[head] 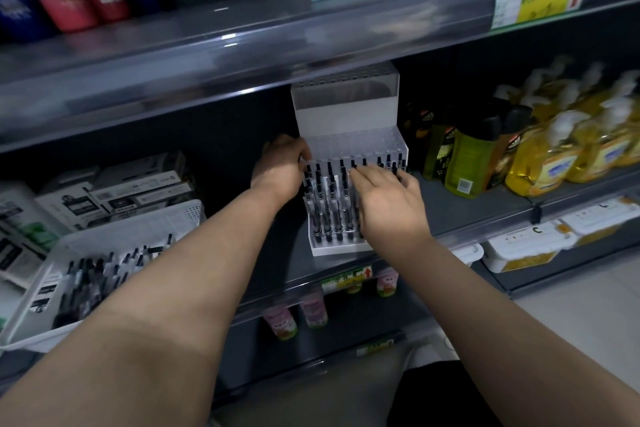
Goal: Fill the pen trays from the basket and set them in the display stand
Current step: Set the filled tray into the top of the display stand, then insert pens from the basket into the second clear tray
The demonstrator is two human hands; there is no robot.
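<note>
A white stepped display stand (346, 114) sits on the middle shelf. Its upper tiers hold clear empty trays. At its lowest tier a clear pen tray (329, 204) full of black-capped pens leans in the stand's front. My left hand (280, 163) grips the tray's upper left corner. My right hand (388, 198) lies over the right side of the tray, its fingers spread across the pen caps. A white basket (114, 246) with several loose black pens rests on the shelf to the left, partly behind my left forearm.
Boxes (114, 191) are stacked behind the basket. Green and yellow bottles (540, 149) crowd the shelf right of the stand. The upper shelf edge (311, 55) overhangs the stand's top. Small pink bottles (311, 308) stand on the shelf below.
</note>
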